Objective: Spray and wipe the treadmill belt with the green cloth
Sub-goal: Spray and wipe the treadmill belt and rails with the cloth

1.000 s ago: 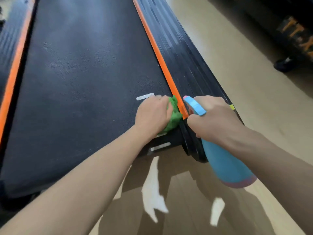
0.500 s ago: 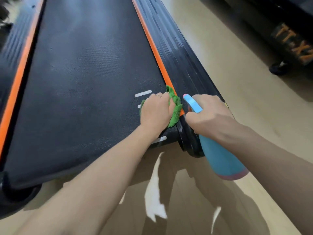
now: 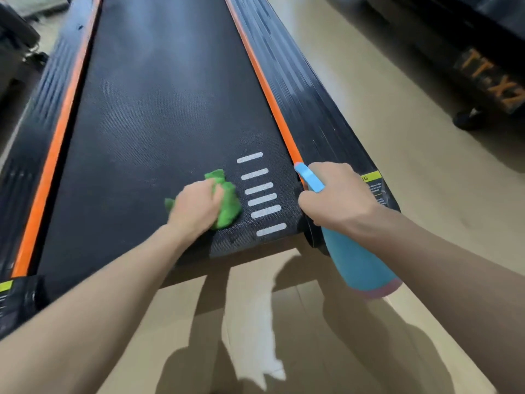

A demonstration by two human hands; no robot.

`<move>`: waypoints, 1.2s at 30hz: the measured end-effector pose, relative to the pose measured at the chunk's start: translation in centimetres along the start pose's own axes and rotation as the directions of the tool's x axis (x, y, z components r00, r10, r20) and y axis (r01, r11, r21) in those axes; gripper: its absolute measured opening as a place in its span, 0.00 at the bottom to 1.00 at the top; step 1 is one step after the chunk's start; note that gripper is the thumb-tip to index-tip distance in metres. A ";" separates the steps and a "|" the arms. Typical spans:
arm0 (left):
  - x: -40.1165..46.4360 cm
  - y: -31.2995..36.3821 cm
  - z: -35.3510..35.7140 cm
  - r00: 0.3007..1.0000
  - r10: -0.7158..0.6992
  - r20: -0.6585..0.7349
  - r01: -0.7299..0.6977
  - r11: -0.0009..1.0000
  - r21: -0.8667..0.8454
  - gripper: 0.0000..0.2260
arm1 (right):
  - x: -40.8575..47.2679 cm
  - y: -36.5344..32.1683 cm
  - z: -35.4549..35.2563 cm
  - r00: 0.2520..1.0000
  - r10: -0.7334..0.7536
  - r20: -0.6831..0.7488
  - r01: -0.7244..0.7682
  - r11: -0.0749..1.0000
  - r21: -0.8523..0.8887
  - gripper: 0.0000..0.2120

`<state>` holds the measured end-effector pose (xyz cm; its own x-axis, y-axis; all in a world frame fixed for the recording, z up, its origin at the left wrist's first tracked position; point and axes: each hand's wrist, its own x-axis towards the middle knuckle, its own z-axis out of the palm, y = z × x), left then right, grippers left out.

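1. Green cloth [image 3: 227, 199] sits bunched under your left hand [image 3: 196, 210], low and centre in the frame on the belt [image 3: 159, 115]. Your fingers curl round the cloth and press it to the belt.
2. A second ago that hand and cloth were hard against the orange strip [image 3: 267, 89] at the belt's right edge. They now lie further left, clear of the strip, so the stroke is running right to left across the belt's near end.
3. The white marks [image 3: 260, 191], mostly covered before, now show as a full column between the cloth and the strip. That corner looks wiped.
4. Dark damp spots show on the belt just below the cloth, near the end edge. They probably need another pass.
5. Your right hand [image 3: 338, 199], at right of centre, grips the bottle [image 3: 360, 263] round its neck, the nozzle pointing to the upper left. It has hardly shifted. Whether a finger is on the trigger I cannot tell.
6. Most of the belt, running to the top of the frame, looks dry and untouched, so I judge the task to be at an early stage.
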<state>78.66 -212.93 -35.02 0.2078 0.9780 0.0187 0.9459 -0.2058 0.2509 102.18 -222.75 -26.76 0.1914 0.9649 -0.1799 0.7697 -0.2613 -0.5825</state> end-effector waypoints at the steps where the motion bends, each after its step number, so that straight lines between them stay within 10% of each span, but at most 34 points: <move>1: 0.2 3.0 1.0 0.998 0.055 0.025 -0.054 0.997 -0.048 0.12 | -0.3 0.0 -0.1 1.000 0.001 0.000 -0.001 1.000 -0.003 0.06; 9: -0.1 4.2 1.5 0.945 0.321 0.067 -0.319 0.947 -0.036 0.15 | -1.4 0.7 -1.6 0.994 0.099 -0.038 -0.099 0.995 0.009 0.16; 17: -0.9 -4.0 -1.9 0.994 -0.103 -0.025 0.105 0.990 0.092 0.14 | -1.5 -0.2 -0.7 1.000 0.026 -0.010 -0.026 1.000 0.009 0.05; 22: -0.6 9.6 3.0 0.984 0.157 0.085 -0.149 0.985 -0.091 0.13 | -1.7 0.2 -0.7 0.999 0.036 -0.003 -0.036 0.999 0.007 0.05; 27: -1.1 7.0 2.4 0.941 0.332 0.069 -0.332 0.943 -0.021 0.14 | -1.9 0.8 -1.3 0.998 0.055 0.001 -0.055 0.998 -0.029 0.06; 36: -4.2 -5.6 -1.8 0.998 -0.055 -0.015 0.055 0.998 0.022 0.16 | -2.4 -0.1 -0.2 0.999 -0.022 0.040 0.022 1.000 0.011 0.07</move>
<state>72.02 -215.81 -34.72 0.1517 0.9882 0.0195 0.9613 -0.1521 0.2299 101.74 -224.99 -26.10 0.1495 0.9686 -0.1987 0.7671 -0.2404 -0.5948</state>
